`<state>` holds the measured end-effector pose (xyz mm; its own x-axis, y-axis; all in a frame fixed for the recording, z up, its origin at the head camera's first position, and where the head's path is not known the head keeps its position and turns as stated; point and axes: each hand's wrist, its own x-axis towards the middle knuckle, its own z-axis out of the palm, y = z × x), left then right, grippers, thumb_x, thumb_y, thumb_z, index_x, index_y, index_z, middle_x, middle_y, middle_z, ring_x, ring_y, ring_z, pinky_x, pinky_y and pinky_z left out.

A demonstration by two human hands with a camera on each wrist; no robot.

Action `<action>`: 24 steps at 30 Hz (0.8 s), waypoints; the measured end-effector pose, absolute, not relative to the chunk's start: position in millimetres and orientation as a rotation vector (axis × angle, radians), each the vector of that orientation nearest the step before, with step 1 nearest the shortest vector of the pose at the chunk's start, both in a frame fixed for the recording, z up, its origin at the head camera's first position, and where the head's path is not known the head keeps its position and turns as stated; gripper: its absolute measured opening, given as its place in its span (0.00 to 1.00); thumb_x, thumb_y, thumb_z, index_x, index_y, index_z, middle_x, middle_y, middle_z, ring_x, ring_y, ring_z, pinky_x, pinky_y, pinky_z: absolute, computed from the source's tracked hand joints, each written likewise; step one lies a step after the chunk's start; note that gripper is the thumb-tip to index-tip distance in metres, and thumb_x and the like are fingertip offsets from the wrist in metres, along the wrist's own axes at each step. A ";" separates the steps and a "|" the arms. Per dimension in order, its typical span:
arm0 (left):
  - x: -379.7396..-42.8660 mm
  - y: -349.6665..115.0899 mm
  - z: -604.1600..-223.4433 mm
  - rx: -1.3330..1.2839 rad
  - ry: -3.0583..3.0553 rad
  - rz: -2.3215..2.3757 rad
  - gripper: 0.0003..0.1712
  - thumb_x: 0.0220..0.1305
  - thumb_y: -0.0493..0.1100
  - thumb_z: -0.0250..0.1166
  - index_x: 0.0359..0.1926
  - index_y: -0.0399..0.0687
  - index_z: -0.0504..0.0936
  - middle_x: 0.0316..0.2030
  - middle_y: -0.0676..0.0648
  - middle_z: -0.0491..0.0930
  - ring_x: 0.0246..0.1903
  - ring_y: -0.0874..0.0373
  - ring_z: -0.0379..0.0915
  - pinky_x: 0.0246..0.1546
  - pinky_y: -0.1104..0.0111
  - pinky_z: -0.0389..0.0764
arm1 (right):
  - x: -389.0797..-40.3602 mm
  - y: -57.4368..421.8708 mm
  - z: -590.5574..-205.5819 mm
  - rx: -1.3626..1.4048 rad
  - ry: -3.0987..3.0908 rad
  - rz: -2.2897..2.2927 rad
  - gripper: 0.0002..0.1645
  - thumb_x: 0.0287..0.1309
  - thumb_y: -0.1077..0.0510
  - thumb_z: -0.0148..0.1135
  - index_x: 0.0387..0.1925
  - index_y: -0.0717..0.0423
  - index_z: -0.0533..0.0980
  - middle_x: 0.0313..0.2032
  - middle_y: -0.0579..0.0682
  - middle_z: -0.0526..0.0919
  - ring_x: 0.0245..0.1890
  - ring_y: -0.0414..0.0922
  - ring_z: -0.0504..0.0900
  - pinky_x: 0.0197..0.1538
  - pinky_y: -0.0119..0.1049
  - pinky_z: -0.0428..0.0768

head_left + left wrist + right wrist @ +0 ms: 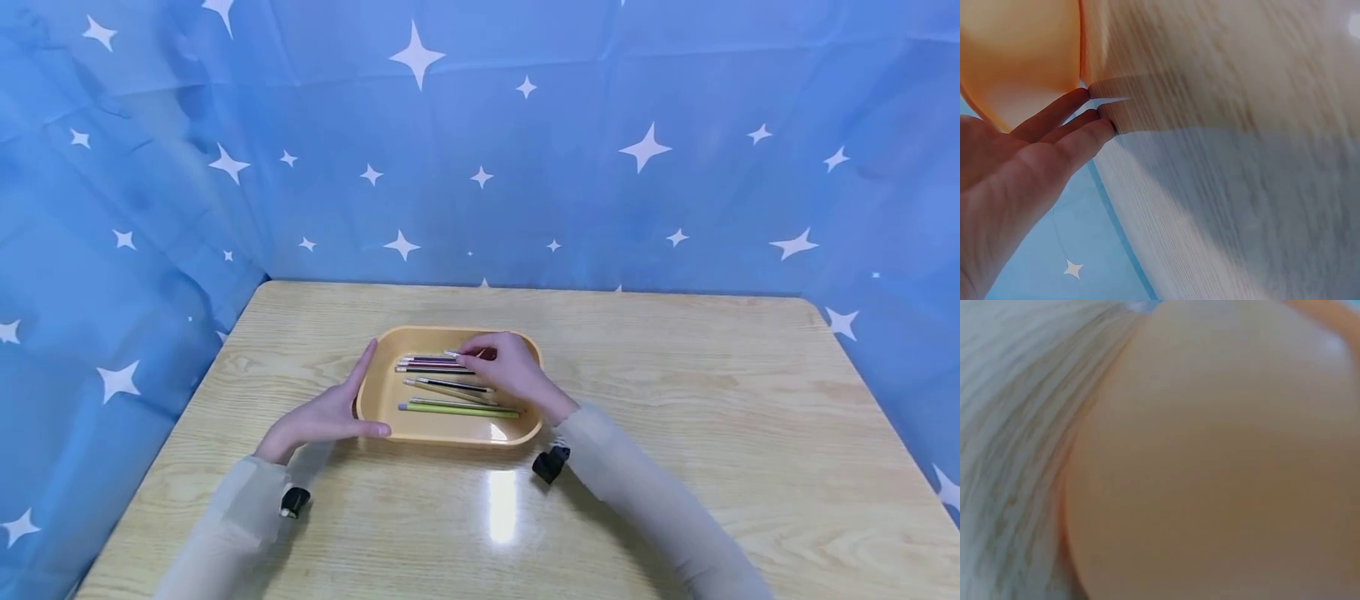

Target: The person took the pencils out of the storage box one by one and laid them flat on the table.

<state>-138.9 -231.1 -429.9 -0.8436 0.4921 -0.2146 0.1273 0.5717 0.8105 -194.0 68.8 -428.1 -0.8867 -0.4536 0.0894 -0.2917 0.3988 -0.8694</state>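
A shallow yellow-orange tray (450, 435) holds several pencils lying roughly lengthwise. Dark and red striped ones (435, 364) lie toward the back, a plain wood-toned pencil (448, 391) and a dark one in the middle, and green pencils (457, 409) at the front. My left hand (330, 412) spans the tray's left end, fingers straight and spread, thumb at the front rim. In the left wrist view, straight fingers (1079, 140) lie beside the tray wall. Over the tray's back right, my right hand (506, 365) pinches a pencil (452, 352) whose pale end pokes out; the rest is hidden.
The tray stands on a light wood-grain table (675, 400). A blue cloth with white stars (562, 167) hangs behind and at the sides. Black wrist cameras (551, 463) sit below both sleeves. The right wrist view is blurred, filled mostly by the tray wall (1210, 475).
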 end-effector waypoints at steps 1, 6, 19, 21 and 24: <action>-138.7 -230.9 -430.2 0.505 2.383 1.184 0.73 0.52 0.51 0.75 0.75 0.56 0.22 0.74 0.33 0.37 0.65 0.38 0.57 0.61 0.48 0.61 | -192.0 70.3 -426.2 -0.665 2.478 -1.548 0.09 0.61 0.57 0.65 0.40 0.56 0.85 0.34 0.46 0.85 0.28 0.41 0.78 0.31 0.34 0.76; -138.5 -230.9 -431.0 0.516 2.374 1.192 0.72 0.53 0.51 0.75 0.74 0.56 0.22 0.74 0.34 0.36 0.65 0.38 0.57 0.60 0.48 0.63 | -186.1 78.9 -412.2 -0.632 2.425 -1.704 0.12 0.62 0.57 0.65 0.44 0.59 0.84 0.36 0.50 0.85 0.27 0.45 0.77 0.29 0.35 0.76; -137.4 -229.6 -432.8 0.497 2.377 1.196 0.73 0.53 0.54 0.74 0.74 0.57 0.22 0.75 0.37 0.32 0.68 0.38 0.50 0.62 0.47 0.58 | -183.2 130.2 -397.8 -0.584 2.612 -1.600 0.11 0.61 0.59 0.65 0.45 0.55 0.84 0.37 0.47 0.84 0.28 0.46 0.78 0.29 0.34 0.76; -137.0 -229.8 -432.0 0.505 2.373 1.198 0.72 0.53 0.53 0.74 0.74 0.57 0.21 0.74 0.36 0.33 0.67 0.38 0.52 0.62 0.47 0.59 | -182.3 139.1 -399.4 -0.565 2.634 -1.580 0.11 0.61 0.60 0.65 0.45 0.56 0.84 0.37 0.48 0.84 0.29 0.46 0.78 0.30 0.34 0.76; -137.3 -229.8 -431.9 0.503 2.367 1.202 0.72 0.53 0.53 0.74 0.74 0.57 0.21 0.74 0.36 0.33 0.67 0.38 0.52 0.62 0.47 0.59 | -181.6 151.4 -403.6 -0.534 2.665 -1.542 0.12 0.60 0.62 0.65 0.46 0.57 0.84 0.38 0.50 0.84 0.30 0.45 0.78 0.31 0.34 0.76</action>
<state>-137.3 -229.8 -431.9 -0.8391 0.4999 -0.2145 0.1217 0.5568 0.8217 -181.6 151.4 -403.6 -0.9414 -0.2998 0.1548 -0.2836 0.4547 -0.8443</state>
